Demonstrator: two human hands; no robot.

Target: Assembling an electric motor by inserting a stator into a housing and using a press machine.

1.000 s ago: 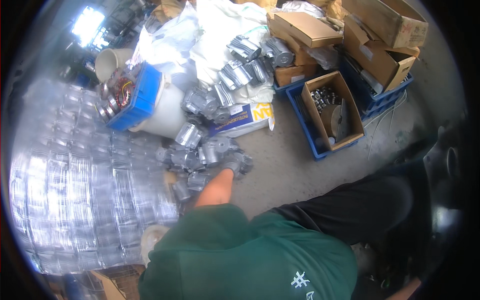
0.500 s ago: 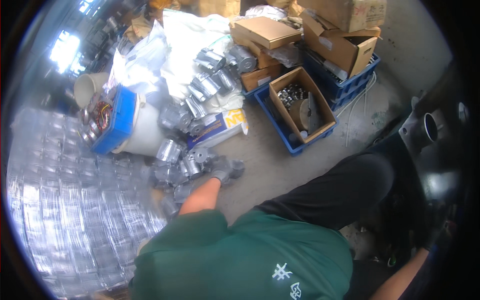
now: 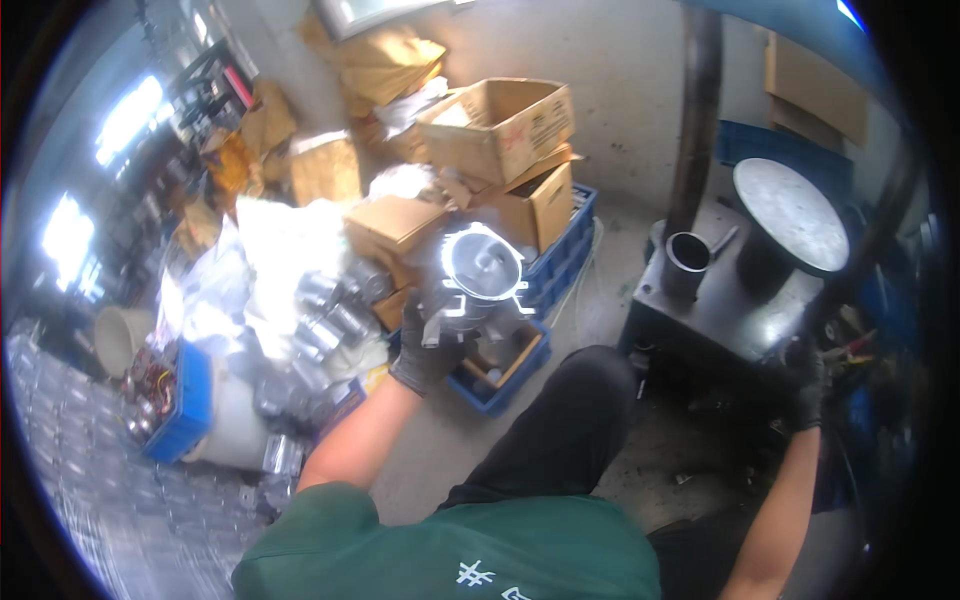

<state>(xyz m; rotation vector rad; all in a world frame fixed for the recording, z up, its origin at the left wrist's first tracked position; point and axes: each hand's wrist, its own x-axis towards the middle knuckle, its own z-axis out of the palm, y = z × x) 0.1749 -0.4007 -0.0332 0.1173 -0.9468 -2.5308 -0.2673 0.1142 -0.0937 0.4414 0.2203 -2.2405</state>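
Your L grip (image 3: 428, 352) (dark glove): closed on the silver metal housing (image 3: 483, 262), which lies just ahead & to its R, touching. Open mouth faces you; long axis approx. along your line of sight, barrel mostly hidden behind the rim. L grip is thus the nearer; your R grip (image 3: 806, 385) is well apart, far R, by the counter (image 3: 725, 318), too dark to tell if wide, narrow or holding smth. On the counter, ahead of R grip: upright tube (image 3: 681, 282), round plate (image 3: 790, 215). Containers rel. to L grip: lower R, past the housing, blue crate (image 3: 522, 376) w/ cardboard box, contents mostly hidden; far L, blue bin (image 3: 190, 402) w/ wire coils (image 3: 150, 370); ahead, open carton (image 3: 520, 140), contents not visible.
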